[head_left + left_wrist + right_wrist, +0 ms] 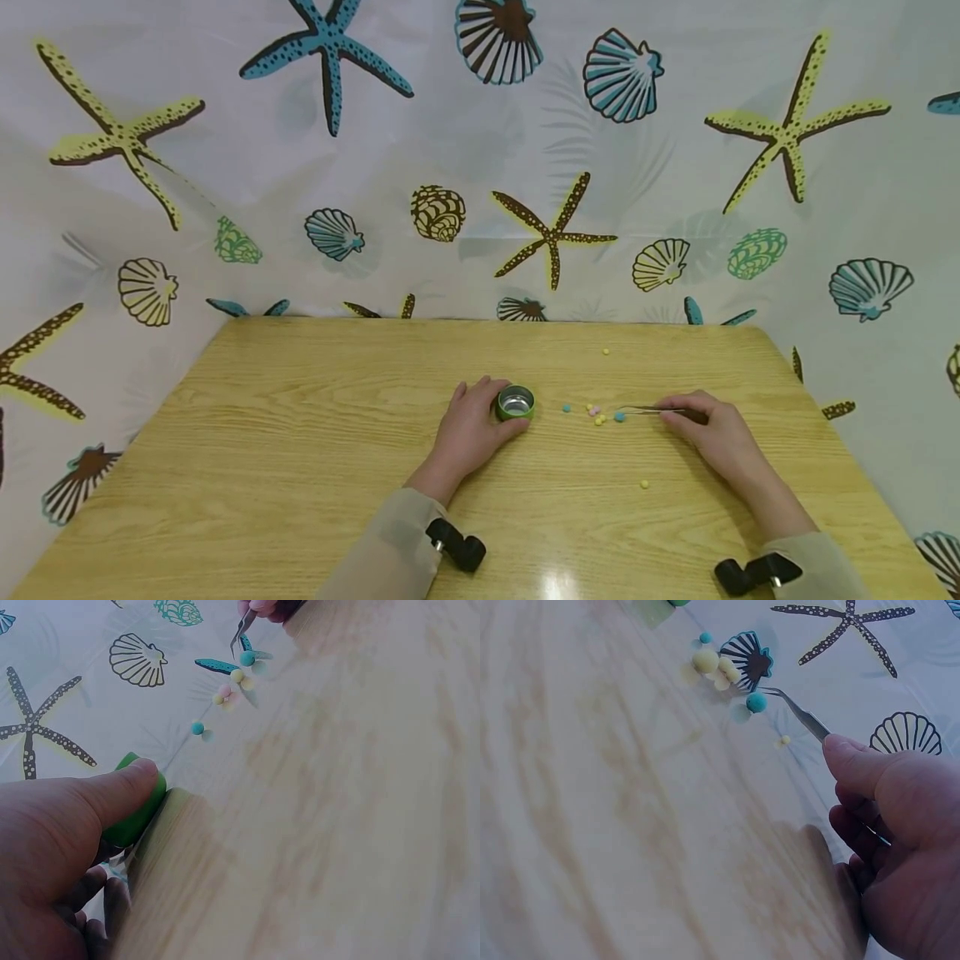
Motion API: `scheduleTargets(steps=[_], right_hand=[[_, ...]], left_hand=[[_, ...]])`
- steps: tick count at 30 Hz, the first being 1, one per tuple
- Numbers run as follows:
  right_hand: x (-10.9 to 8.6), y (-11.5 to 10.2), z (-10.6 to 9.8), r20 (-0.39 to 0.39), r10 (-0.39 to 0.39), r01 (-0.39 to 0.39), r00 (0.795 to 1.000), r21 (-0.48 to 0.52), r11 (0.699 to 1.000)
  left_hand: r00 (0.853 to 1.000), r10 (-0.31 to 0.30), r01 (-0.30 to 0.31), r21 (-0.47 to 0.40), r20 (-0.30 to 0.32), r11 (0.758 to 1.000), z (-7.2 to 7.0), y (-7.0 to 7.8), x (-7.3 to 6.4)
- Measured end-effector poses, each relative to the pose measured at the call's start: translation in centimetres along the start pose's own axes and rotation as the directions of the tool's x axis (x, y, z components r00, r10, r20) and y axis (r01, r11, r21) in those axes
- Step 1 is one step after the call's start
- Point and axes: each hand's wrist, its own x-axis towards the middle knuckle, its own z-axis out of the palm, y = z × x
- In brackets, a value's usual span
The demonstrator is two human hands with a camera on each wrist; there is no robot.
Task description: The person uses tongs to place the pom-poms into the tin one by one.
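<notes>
My left hand (pixel 472 421) grips a small round green tin (pixel 516 402), its thumb and fingers around the sides. The tin stands upright with its open, silvery inside facing up. In my right hand (pixel 708 429) I hold metal tweezers (pixel 807 718) with bent tips, pinched between thumb and fingers. Their tips are right at a blue ball (pixel 619 417) on the table; I cannot tell whether they grip it. Beside it lie several small yellow balls (pixel 599 421) and a pink ball (pixel 595 411). Another blue ball (pixel 566 408) is nearer the tin.
A lone yellow ball (pixel 606 352) lies towards the back of the wooden table (pixel 300 433), and a second yellow ball (pixel 644 484) lies nearer the front. Behind the table hangs a white cloth (pixel 420 142) printed with starfish and shells.
</notes>
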Motion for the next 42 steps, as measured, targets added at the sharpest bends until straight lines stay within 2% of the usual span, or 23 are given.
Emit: scheduleTargets(steps=[11,27,42], right_hand=[[-0.04,0.23,0.01,0.004,-0.036,0.036,0.999,0.005,0.999],[-0.09,0.11,0.18,-0.014,-0.051,0.050,0.999,-0.046,0.998],[-0.06,-0.33,0.04,-0.024,0.013,-0.013,1.000,-0.016,1.000]], left_hand=[[1.000,0.009,-0.009,-0.010,-0.007,1.000,-0.14,0.21,-0.16],[1.000,0.005,-0.005,-0.002,-0.003,1.000,-0.17,0.15,-0.14],[1.000,0.008,-0.008,0.007,-0.003,1.000,-0.23,0.11,-0.10]])
